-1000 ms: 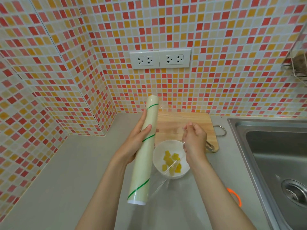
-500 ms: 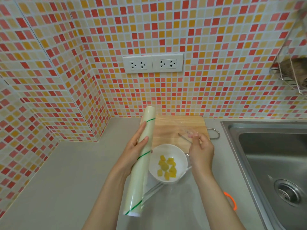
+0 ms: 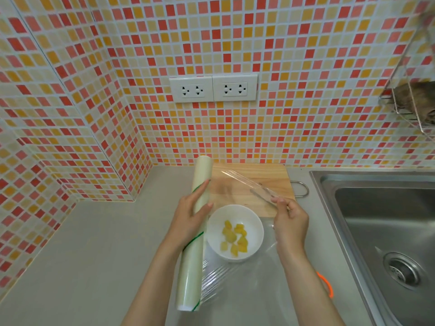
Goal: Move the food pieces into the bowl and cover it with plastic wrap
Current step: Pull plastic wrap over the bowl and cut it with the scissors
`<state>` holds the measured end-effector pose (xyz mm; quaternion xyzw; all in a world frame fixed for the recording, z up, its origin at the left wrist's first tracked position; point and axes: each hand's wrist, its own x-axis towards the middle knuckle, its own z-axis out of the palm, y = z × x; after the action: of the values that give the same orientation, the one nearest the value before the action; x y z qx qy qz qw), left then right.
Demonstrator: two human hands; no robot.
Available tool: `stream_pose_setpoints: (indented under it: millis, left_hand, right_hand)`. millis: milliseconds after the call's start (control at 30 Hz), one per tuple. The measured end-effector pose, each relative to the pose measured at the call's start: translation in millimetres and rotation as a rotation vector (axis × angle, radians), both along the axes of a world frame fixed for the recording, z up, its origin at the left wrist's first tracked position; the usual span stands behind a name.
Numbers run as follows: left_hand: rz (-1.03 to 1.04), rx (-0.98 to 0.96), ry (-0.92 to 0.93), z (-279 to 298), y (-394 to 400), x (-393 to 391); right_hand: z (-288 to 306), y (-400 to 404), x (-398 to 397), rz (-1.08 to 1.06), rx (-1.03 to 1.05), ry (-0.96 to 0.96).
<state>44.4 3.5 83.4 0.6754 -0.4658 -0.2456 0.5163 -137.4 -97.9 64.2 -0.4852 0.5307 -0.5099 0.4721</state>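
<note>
A white bowl (image 3: pixel 255 228) stands on the grey counter and holds several yellow food pieces (image 3: pixel 234 238). My left hand (image 3: pixel 190 218) grips a long roll of plastic wrap (image 3: pixel 191 260) just left of the bowl, its length running away from me. My right hand (image 3: pixel 290 222), right of the bowl, pinches the free edge of the clear sheet (image 3: pixel 247 184). The sheet stretches from the roll to that hand, above the bowl and the cutting board.
A wooden cutting board (image 3: pixel 266 175) with a metal handle lies behind the bowl against the tiled wall. A steel sink (image 3: pixel 386 231) is at the right. An orange ring (image 3: pixel 326 287) lies near the sink's edge. A wire rack (image 3: pixel 409 102) hangs at the upper right.
My right hand has pulled the sheet's edge further right and away from the roll, so more film is spread out. The view has tilted, shifting the bowl lower in frame.
</note>
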Motion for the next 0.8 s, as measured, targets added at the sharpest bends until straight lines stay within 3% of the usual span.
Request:
stream_pose_setpoints:
  millis: [67,300,533,800]
  left_hand:
    - [0.087,0.065,-0.183,-10.9,-3.1,2.8]
    - [0.103,0.205,-0.268,-44.9,-3.4,10.1]
    - [0.116,0.313,-0.240,-67.3,-5.6,11.3]
    - [0.099,0.268,-0.081,-80.4,-0.5,18.5]
  right_hand:
    - [-2.6,-4.8,0.9,-0.013,-0.003,0.022]
    - [-29.0,-19.9,7.3,0.006,0.096,0.183]
    - [-54.3,-27.6,10.6,0.032,0.168,0.268]
    - [-77.9,-24.3,8.6,0.069,0.217,0.334]
